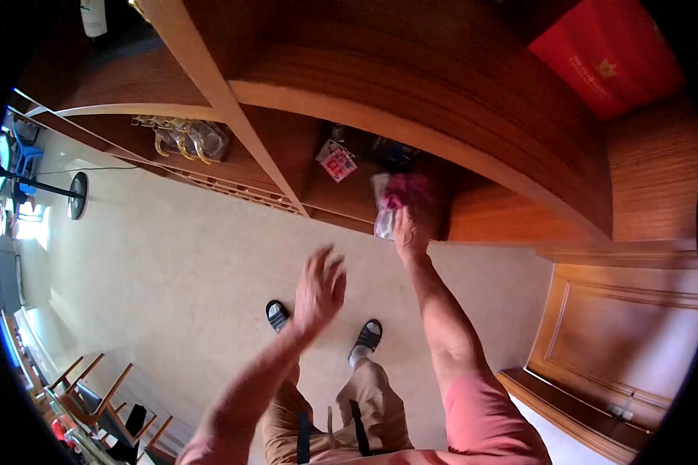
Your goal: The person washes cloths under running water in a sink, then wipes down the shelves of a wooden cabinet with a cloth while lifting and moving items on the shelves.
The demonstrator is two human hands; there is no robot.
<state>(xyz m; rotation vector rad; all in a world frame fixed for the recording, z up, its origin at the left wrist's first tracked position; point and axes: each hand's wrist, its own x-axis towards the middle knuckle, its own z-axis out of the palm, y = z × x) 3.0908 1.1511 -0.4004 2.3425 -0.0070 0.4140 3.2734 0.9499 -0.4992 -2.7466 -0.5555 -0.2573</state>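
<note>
My right hand [411, 232] is at the front edge of a wooden shelf compartment, its fingers closed on a crumpled pink and white cloth [402, 195], which is blurred. Left of the cloth, small pink and white packets [337, 160] lie on the shelf board. A dark item [395, 153] sits behind them, too shaded to make out. My left hand [320, 287] hangs over the floor in front of the shelf, its fingers apart and slightly blurred, with nothing in it.
Glass cups with gold handles [186, 139] stand in the compartment to the left. A red bag [609, 58] is on the upper shelf at right. Wooden chairs [93, 395] are at the lower left, a black stand base [78, 195] at the left, a wooden cabinet door [620, 333] at the right.
</note>
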